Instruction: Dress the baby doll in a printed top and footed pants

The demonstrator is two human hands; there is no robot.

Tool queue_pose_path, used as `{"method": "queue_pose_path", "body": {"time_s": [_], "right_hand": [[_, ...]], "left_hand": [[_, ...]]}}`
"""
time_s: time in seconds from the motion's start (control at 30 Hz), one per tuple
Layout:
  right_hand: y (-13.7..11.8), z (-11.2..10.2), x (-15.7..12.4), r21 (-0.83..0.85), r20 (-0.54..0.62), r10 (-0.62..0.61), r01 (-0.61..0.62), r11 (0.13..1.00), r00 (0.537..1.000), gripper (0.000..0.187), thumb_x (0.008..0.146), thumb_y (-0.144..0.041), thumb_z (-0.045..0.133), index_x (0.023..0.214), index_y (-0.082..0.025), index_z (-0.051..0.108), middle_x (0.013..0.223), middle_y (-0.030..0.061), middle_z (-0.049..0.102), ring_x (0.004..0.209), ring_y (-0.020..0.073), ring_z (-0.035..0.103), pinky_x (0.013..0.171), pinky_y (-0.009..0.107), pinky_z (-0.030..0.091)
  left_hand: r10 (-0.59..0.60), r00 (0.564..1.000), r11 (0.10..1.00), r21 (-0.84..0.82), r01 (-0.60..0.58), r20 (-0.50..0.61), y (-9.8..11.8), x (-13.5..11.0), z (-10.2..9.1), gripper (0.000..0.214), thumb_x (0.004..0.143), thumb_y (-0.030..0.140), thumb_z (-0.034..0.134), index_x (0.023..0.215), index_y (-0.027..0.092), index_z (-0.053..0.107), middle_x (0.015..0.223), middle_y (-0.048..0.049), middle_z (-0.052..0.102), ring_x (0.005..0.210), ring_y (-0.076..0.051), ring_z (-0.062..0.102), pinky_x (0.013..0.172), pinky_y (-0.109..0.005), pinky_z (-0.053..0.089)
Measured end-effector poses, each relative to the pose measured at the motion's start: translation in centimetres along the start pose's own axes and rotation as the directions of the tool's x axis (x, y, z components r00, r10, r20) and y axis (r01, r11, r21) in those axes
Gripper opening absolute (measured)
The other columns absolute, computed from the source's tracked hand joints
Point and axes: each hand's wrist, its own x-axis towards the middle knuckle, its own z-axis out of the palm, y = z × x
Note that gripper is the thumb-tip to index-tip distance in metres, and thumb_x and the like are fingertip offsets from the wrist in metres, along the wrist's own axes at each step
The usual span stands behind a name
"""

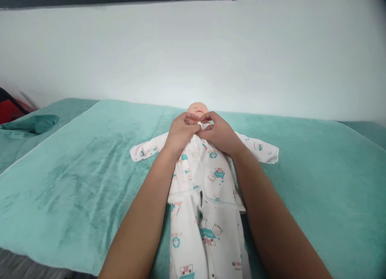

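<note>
A baby doll (pixel 198 108) lies on its back, dressed in a white printed jacket (pixel 218 172) and matching trousers (pixel 187 234). Just below the doll's chin, my left hand (pixel 183 130) pinches the jacket's collar from the left side. My right hand (pixel 218 132) pinches the collar from the right, its fingertips close to those of the left. Both sleeves stretch out sideways on the bed. Down the front, the jacket's two edges hang apart near the hem. The fingers partly hide the collar and the doll's neck.
A green plush cover (pixel 75 182) spreads over the bed beneath the doll. Behind it stands a white wall (pixel 193 53). A red and black object (pixel 12 108) sits at the far left, near a fold of green cloth (pixel 33 124). Grey floor (pixel 24 267) shows at bottom left.
</note>
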Motion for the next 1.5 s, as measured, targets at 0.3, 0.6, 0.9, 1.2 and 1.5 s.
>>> {"method": "queue_pose_path", "body": {"time_s": [0.3, 0.6, 0.9, 1.2, 1.5], "right_hand": [[0.9, 0.0, 0.4, 0.023, 0.004, -0.062, 0.062, 0.998, 0.998, 0.04, 0.07, -0.032, 0.071, 0.108, -0.022, 0.06, 0.12, 0.0045, 0.063, 0.082, 0.0161, 0.059, 0.077, 0.033, 0.046], [1.9, -0.2, 0.8, 0.302, 0.015, -0.001, -0.003, 0.953, 1.0, 0.038, 0.07, -0.035, 0.077, 0.104, -0.024, 0.063, 0.084, 0.0002, 0.063, 0.07, 0.0145, 0.056, 0.064, 0.029, 0.046], [2.1, 0.6, 1.3, 0.405, -0.159, 0.071, 0.0, 0.914, 0.985, 0.015, 0.076, -0.027, 0.067, 0.089, -0.021, 0.063, 0.069, -0.0024, 0.059, 0.06, 0.0114, 0.053, 0.058, 0.026, 0.042], [-2.7, -0.9, -2.7, -0.374, 0.021, 0.03, -0.02, 0.927, 0.999, 0.035, 0.08, -0.043, 0.067, 0.061, -0.022, 0.047, 0.061, -0.0008, 0.054, 0.054, 0.0123, 0.042, 0.051, 0.03, 0.029], [-3.2, -1.7, -3.1, -0.397, 0.131, 0.149, -0.086, 0.914, 0.98, 0.022, 0.081, -0.028, 0.061, 0.061, -0.021, 0.055, 0.062, 0.0011, 0.061, 0.053, 0.0133, 0.048, 0.05, 0.03, 0.032]], "left_hand": [[-0.009, 0.999, 0.987, -0.159, 0.017, 0.049, -0.4, 0.2, -0.5, 0.036, 0.059, 0.007, 0.064, 0.094, 0.019, 0.065, 0.078, -0.0006, 0.068, 0.067, -0.014, 0.062, 0.062, -0.025, 0.046], [0.045, 0.997, 0.979, -0.199, -0.033, 0.057, -1.3, 0.5, -0.7, 0.027, 0.067, 0.013, 0.065, 0.094, 0.017, 0.066, 0.085, -0.0031, 0.069, 0.076, -0.016, 0.065, 0.073, -0.03, 0.051], [0.346, 0.938, 0.894, 0.317, -0.318, -0.035, -2.3, 0.0, -0.5, 0.029, 0.081, 0.012, 0.05, 0.09, 0.02, 0.076, 0.108, -0.006, 0.069, 0.105, -0.021, 0.063, 0.1, -0.036, 0.047], [0.174, 0.976, 0.981, 0.06, -0.183, 0.134, -1.1, -1.2, -3.4, 0.014, 0.08, 0.028, 0.063, 0.087, 0.019, 0.071, 0.075, 0.0, 0.064, 0.07, -0.014, 0.057, 0.066, -0.026, 0.045], [0.135, 0.927, 0.964, 0.168, -0.204, 0.349, 0.3, -2.6, -4.5, 0.017, 0.08, 0.036, 0.072, 0.08, 0.019, 0.07, 0.071, 0.0015, 0.058, 0.061, -0.009, 0.047, 0.058, -0.024, 0.038]]}}
